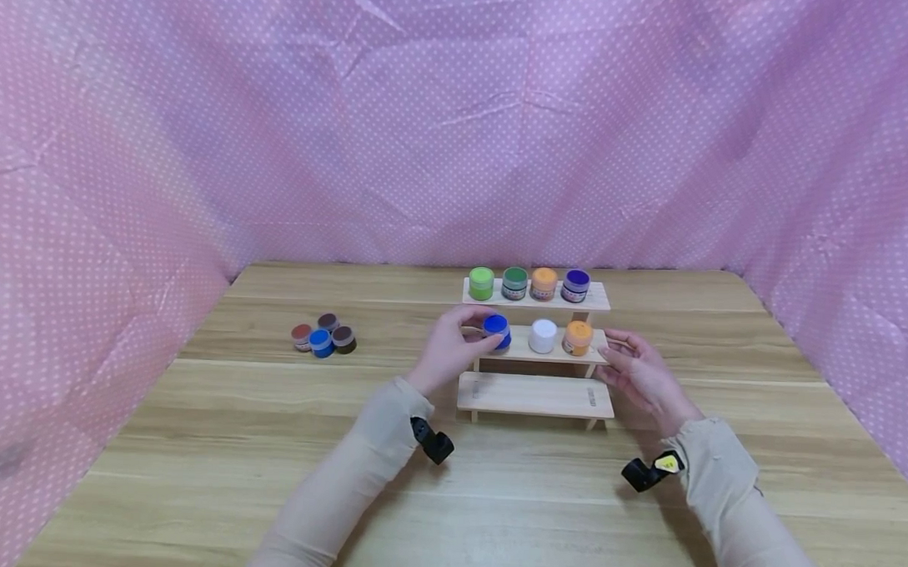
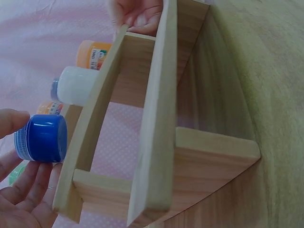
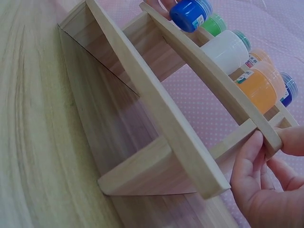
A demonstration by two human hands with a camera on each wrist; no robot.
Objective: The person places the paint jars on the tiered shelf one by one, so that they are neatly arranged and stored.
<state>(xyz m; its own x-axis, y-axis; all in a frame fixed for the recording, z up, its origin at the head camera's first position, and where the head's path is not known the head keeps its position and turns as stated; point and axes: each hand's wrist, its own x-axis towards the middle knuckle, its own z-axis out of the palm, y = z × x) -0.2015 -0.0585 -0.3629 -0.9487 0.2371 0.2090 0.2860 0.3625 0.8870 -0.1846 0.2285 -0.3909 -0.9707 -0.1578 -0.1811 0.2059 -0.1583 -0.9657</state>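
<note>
My left hand (image 1: 448, 348) grips a dark blue paint jar (image 1: 496, 331) between thumb and fingers at the left end of the middle step of a three-step wooden rack (image 1: 533, 395). Whether the jar's base touches the board I cannot tell. In the right wrist view, my right hand (image 3: 270, 194) pinches the right end of that middle board, thumb on one face and fingers on the other. A white jar (image 1: 542, 337) and an orange jar (image 1: 577, 338) stand on the same step, to the right of the blue one.
Along the top step stand a light green jar (image 1: 481, 283), a dark green jar (image 1: 514, 283), another orange jar (image 1: 543, 283) and a purple-blue jar (image 1: 575, 285). Several jars, including a brighter blue one (image 1: 321, 343), cluster on the table's left. A pink dotted curtain (image 1: 459, 150) hangs behind.
</note>
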